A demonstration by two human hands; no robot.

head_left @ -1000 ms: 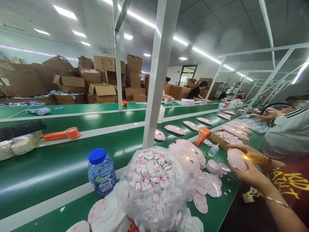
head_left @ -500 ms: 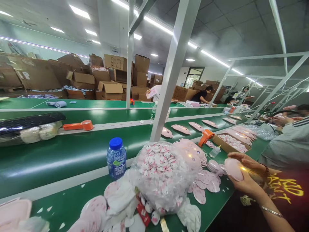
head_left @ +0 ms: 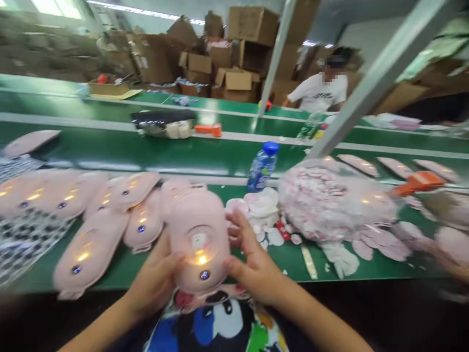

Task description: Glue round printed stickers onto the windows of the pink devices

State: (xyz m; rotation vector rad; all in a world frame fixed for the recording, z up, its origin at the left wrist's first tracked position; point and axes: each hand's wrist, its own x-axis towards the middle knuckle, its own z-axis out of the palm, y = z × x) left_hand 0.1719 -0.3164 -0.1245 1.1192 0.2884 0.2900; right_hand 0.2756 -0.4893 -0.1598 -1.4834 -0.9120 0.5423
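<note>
A glossy pink oval plastic casing (head_left: 200, 220) is upright in front of me, with a small white figure in its middle and a dark round spot low down. My left hand (head_left: 156, 276) grips its left edge, the fingers hidden behind it. On the other side my right hand (head_left: 252, 259) holds the edge, thumb against the casing and fingers slightly curled. Several similar pink casings (head_left: 91, 254) lie on the green work surface (head_left: 120, 281) to the left. Right of my right hand are pale pink oval pieces (head_left: 262, 203), partly stacked.
A clear bag of small white-and-pink parts (head_left: 315, 205) sits to the right, near a blue-capped bottle (head_left: 263, 168). Bubble wrap (head_left: 32, 244) lies at left. A slanted metal post (head_left: 381, 78) crosses the right side. A co-worker's blurred hand (head_left: 452, 259) appears at far right.
My view has swung left and down. Both my hands and the casing between them are now in view; the co-worker at right has shifted to the frame's edge.
</note>
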